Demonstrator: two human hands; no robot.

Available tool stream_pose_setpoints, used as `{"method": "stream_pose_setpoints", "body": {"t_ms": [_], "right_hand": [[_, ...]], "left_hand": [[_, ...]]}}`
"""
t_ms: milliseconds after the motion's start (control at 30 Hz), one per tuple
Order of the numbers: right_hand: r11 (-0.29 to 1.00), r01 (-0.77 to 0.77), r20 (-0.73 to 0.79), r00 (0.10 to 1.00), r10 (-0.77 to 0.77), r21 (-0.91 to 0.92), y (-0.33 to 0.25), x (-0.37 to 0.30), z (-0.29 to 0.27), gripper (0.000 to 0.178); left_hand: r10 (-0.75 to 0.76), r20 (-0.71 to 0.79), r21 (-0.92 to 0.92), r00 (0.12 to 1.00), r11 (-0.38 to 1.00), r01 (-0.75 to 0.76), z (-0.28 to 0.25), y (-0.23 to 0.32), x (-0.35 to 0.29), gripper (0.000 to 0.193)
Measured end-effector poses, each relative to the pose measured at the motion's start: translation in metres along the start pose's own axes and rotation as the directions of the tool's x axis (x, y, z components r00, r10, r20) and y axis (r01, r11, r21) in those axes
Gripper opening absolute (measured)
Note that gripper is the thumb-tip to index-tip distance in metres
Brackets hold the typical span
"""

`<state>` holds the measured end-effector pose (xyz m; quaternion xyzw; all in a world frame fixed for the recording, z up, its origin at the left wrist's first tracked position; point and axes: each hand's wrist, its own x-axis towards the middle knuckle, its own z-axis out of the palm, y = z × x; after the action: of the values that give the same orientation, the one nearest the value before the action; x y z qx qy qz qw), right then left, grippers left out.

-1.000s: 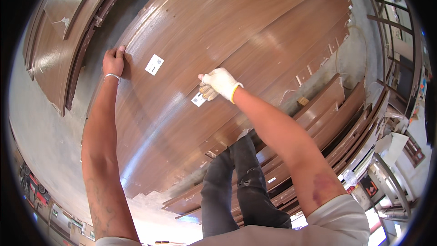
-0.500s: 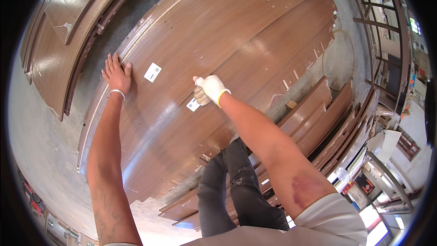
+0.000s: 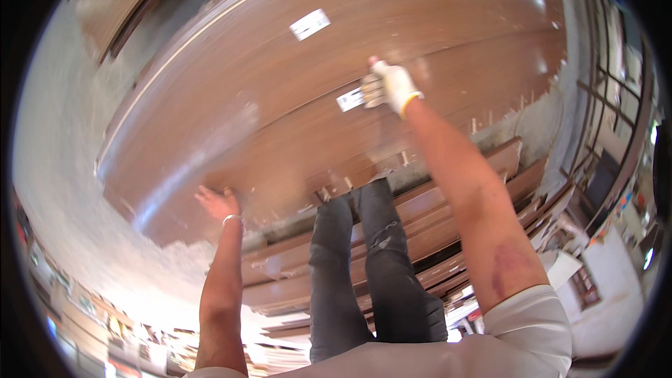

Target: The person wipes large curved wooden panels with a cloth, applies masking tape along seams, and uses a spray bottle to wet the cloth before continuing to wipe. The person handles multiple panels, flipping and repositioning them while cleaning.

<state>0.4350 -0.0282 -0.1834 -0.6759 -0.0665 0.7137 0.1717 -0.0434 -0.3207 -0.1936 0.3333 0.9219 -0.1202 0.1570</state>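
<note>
Left hand (image 3: 220, 203) spreads fingers over panel (image 3: 280, 161), perhaps for balance; right hand (image 3: 390, 89) curls fingers beside label (image 3: 348, 100), grip unclear.

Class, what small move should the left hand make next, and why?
Probably settle the bare left hand flat on the nearer brown panel: its spread fingers are over that panel's left part, though blur hides whether they touch it. The gloved right hand is farther right, at the lower white label, so the left palm could steady this end.
</note>
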Motion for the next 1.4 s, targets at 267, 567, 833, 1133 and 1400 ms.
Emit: {"method": "stream_pose_setpoints", "body": {"t_ms": [267,567,833,1133,1400], "right_hand": [[0.991,0.06,-0.111,0.991,-0.073,-0.124,0.011,0.003,0.016,0.059],[0.983,0.138,0.051,0.99,-0.133,-0.124,0.053,-0.013,0.02,0.05],[0.31,0.211,0.152,0.967,-0.203,-0.927,0.21,-0.084,0.007,0.031],[-0.387,0.295,0.441,0.818,-0.371,-0.874,0.247,-0.109,0.082,0.042],[-0.989,0.094,0.013,0.995,0.096,0.115,0.277,-0.039,0.143,0.035]], "left_hand": [[-0.284,0.261,-0.675,0.923,0.63,0.384,0.085,-0.019,-0.151,0.08],[-0.034,0.323,-0.752,0.946,0.597,0.278,0.054,0.13,-0.237,0.081],[0.547,0.387,-0.468,0.742,0.81,-0.353,0.045,0.195,-0.287,0.077],[-0.004,0.454,-0.616,0.891,0.721,0.317,0.075,0.142,-0.414,0.051],[-0.127,0.783,-0.532,0.609,0.371,0.761,0.102,0.163,-0.551,0.04]]}}
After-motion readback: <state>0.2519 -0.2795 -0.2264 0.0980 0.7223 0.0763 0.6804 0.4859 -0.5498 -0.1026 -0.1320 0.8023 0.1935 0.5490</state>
